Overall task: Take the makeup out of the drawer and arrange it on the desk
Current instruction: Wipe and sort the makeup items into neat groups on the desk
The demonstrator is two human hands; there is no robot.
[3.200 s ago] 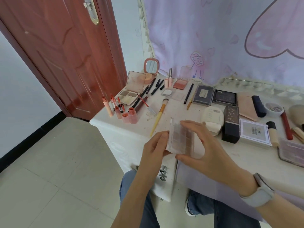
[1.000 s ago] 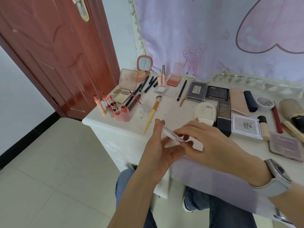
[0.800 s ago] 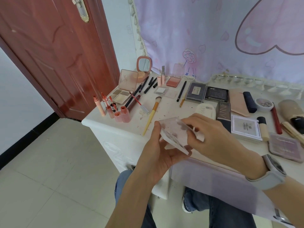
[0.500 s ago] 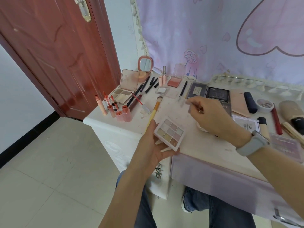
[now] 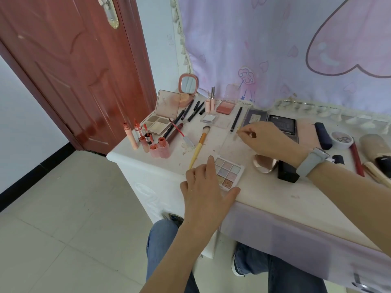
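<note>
A small eyeshadow palette (image 5: 229,172) with several pastel pans lies open near the front edge of the white desk (image 5: 275,194). My left hand (image 5: 204,188) holds its near side between forefinger and thumb. The palette's clear lid (image 5: 233,145) is folded back toward the far side. My right hand (image 5: 267,138), with a grey watch on the wrist, pinches the lid's far edge with its fingertips. The drawer is not in view.
Just left of the palette lies a yellow-handled brush (image 5: 199,144). Pink lip gloss tubes (image 5: 157,145) stand at the left corner. A round compact (image 5: 264,164) and a black box (image 5: 287,173) sit to the right, dark palettes (image 5: 281,124) behind. A red door (image 5: 69,66) stands left.
The palette was closed and held up in both hands. It has been opened, and my left hand has lowered it onto the desk while my right hand swung the lid back.
</note>
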